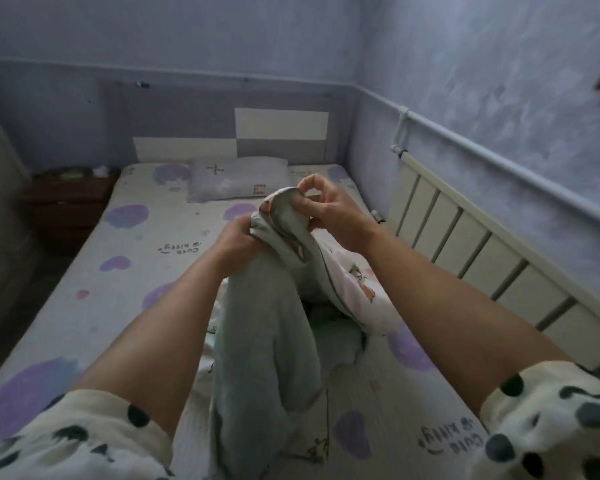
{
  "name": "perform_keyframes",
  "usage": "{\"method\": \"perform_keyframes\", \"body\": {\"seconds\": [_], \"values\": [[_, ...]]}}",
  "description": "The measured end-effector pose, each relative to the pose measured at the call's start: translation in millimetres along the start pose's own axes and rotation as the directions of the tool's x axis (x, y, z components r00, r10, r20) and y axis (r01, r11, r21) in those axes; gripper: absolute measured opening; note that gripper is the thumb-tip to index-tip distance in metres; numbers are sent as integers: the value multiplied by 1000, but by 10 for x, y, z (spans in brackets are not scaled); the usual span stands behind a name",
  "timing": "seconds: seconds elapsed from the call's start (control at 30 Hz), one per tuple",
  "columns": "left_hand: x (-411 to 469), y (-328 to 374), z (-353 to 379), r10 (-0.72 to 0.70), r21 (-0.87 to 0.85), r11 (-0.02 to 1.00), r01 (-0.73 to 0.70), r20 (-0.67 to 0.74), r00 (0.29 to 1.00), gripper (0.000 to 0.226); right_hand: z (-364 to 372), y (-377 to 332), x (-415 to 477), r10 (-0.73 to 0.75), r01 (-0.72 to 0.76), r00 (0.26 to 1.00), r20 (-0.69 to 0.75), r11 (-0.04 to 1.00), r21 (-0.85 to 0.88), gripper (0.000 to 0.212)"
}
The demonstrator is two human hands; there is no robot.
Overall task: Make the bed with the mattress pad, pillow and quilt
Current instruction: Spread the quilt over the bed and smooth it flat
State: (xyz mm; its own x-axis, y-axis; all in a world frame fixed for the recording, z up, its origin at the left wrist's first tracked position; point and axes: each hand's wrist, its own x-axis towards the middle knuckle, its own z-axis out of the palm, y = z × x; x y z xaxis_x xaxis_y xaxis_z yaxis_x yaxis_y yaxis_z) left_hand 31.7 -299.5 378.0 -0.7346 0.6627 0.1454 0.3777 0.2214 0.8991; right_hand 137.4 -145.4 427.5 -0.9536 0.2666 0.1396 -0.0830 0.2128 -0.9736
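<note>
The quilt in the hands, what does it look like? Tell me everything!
The quilt is soft, pale green cloth with dark piping along its edge and a pink-and-white printed side showing on the right. It is bunched, not spread. The left hand grips one fold and the right hand pinches the top corner, lifting it. The rest hangs down and lies crumpled on the mattress pad.

"Cute kitty" shows twice, upside down from this view, in dark handwritten letters on the white mattress pad with purple heart blotches (125,244): once mid-bed left of the hands, once at the near right corner. Nothing else reads clearly.
</note>
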Motion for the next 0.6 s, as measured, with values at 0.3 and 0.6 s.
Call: {"method": "perform_keyframes", "body": {"seconds": [0.3,0.6], "values": [[171,-63,-541,54,-95,990,-101,-404,913,22,-321,1463,-511,464,-464,873,-150,695,-549,85],[14,-70,-962,80,-61,988,-143,-591,803,23,-7,1944,-95,420,-588,805,-418,476,-654,87]]}}
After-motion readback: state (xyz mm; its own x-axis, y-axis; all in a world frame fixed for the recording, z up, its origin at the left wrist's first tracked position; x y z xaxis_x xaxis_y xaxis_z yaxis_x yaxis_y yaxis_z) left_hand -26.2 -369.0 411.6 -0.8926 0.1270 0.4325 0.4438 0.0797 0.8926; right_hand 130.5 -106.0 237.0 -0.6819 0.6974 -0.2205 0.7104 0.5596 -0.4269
